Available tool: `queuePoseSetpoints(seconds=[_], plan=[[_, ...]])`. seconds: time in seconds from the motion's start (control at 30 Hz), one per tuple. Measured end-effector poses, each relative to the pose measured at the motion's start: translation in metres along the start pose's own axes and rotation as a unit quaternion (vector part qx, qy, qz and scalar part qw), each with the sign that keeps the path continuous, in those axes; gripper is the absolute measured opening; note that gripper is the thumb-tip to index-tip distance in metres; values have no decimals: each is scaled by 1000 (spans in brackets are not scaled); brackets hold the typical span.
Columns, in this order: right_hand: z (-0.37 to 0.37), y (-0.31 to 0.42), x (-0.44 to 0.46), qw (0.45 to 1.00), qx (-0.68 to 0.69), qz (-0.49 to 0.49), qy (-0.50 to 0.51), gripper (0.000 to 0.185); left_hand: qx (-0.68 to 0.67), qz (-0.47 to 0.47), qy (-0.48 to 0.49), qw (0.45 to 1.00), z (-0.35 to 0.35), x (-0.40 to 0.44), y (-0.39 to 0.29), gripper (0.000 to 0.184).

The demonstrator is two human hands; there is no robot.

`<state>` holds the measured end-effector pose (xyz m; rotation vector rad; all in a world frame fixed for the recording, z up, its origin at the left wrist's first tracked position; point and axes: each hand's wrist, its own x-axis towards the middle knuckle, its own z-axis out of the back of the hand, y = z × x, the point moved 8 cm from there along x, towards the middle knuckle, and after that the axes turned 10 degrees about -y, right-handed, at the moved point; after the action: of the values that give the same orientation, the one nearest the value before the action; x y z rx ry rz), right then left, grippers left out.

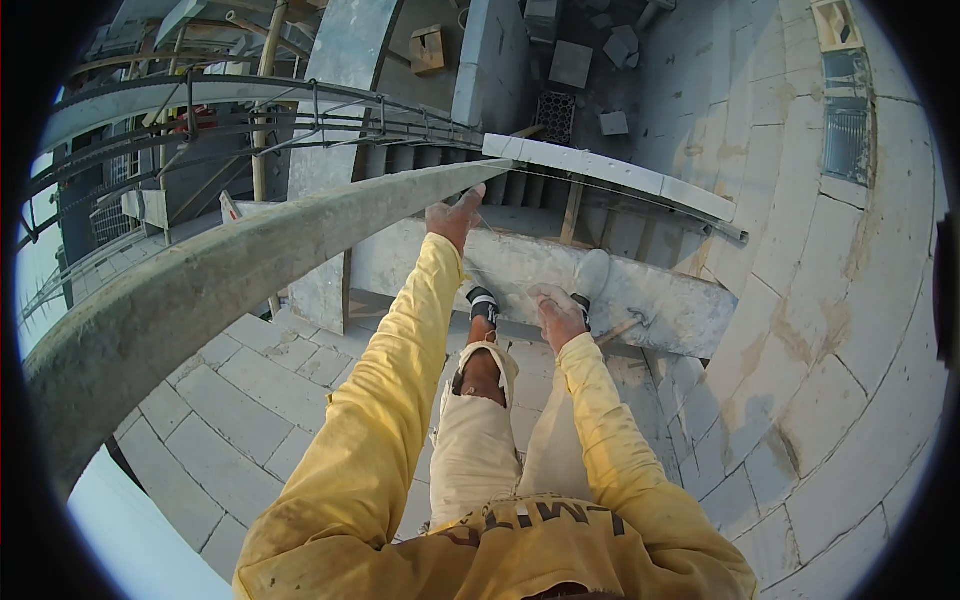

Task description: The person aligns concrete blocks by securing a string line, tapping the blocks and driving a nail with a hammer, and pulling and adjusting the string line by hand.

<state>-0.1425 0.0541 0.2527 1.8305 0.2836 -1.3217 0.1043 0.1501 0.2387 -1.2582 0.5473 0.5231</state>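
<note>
My left hand (455, 216) reaches forward just below the far end of a long grey concrete beam (255, 225). One digit points up and outward, apart from the rest; whether the hand touches the beam is unclear. Ahead of it lies a row of pale blocks (610, 178) with a thin string (625, 193) along its near side. Over my right foot, my right hand (557, 313) hangs with curled fingers; anything inside them is hidden. Beneath both hands runs a cement-smeared plank (650, 295), with my shoes (482, 300) at it.
Steel reinforcing bars (350, 105) and wooden poles (265, 110) stand at upper left. Stairs (415, 158) drop away beyond the plank. Loose blocks (571, 64) and a perforated crate (554, 117) lie far below. A block wall (800, 340) rises at right.
</note>
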Motion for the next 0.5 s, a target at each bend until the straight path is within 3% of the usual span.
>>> queuePoseSetpoints(seconds=[0.1, 0.2, 0.3, 0.4, 0.5], plan=[[10, 0, 15, 999, 42, 0, 12, 24, -37, -132, -5, 991, -7, -2, -24, 66], [20, -1, 30, 997, 77, -15, 0, 24, 16, -186, -16, 982, -7, 3, -32, 66], [31, 4, 45, 996, 86, -15, -2, 24, 96, -226, -30, 969, -2, 16, -26, 58], [37, 11, 56, 997, 79, -26, -6, 23, 95, -203, -20, 974, -5, 12, -30, 57], [39, 16, 64, 997, 79, -25, -1, 22, 101, -251, -24, 962, 2, 30, -20, 55]])
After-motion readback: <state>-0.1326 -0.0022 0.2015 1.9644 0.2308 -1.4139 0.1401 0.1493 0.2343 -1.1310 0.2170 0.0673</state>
